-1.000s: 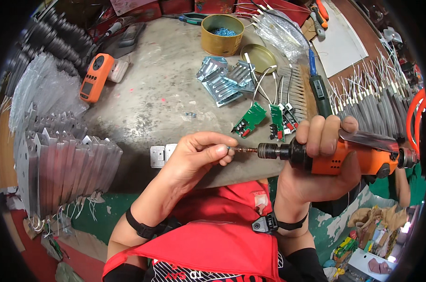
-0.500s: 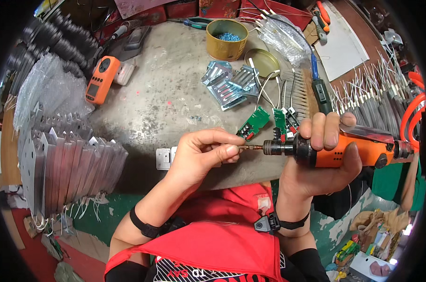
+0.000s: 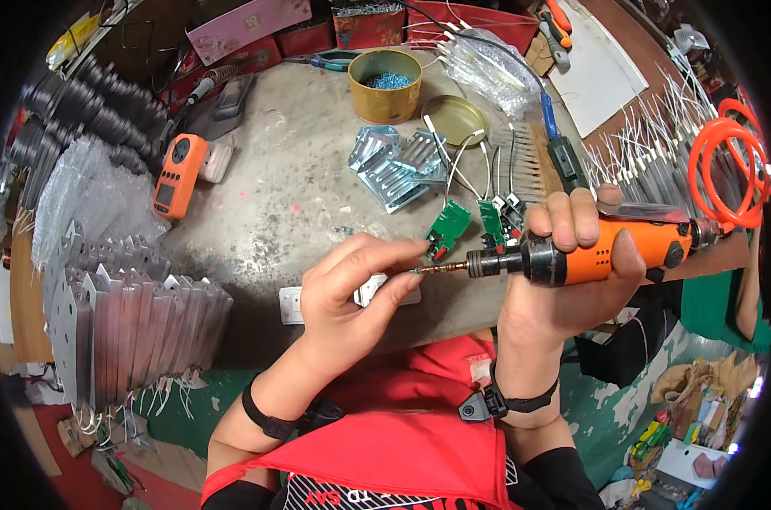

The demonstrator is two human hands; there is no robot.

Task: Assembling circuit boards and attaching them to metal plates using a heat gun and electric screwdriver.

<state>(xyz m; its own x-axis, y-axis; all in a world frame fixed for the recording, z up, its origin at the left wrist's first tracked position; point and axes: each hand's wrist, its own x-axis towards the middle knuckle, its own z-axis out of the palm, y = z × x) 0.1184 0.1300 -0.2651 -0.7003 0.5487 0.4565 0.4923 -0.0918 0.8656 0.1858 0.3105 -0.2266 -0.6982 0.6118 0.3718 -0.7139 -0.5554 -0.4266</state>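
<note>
My right hand (image 3: 577, 234) is wrapped around an orange and black power screwdriver (image 3: 594, 255), held level with its long bit (image 3: 445, 267) toward the left. At the bit's tip, the thumb and forefinger of my left hand (image 3: 351, 285) pinch a small bluish screw, mostly hidden by the fingers. Just beyond the bit lie two green circuit boards (image 3: 450, 223) with white wires. White rectangular pieces (image 3: 292, 304) rest on the table behind my left hand, which partly covers them.
A yellow tin (image 3: 385, 89) holds small blue screws; its lid (image 3: 455, 119) lies beside it. Clear-and-metallic packets (image 3: 394, 166) sit mid-table. Metal plates (image 3: 139, 331) stand stacked at left, near an orange meter (image 3: 179, 176). An orange coiled hose (image 3: 725, 166) hangs at right.
The left fingers have shifted slightly back from the bit, so more of it shows, with a bluish tip between them. The right hand keeps its grip. The whole view has shifted a little.
</note>
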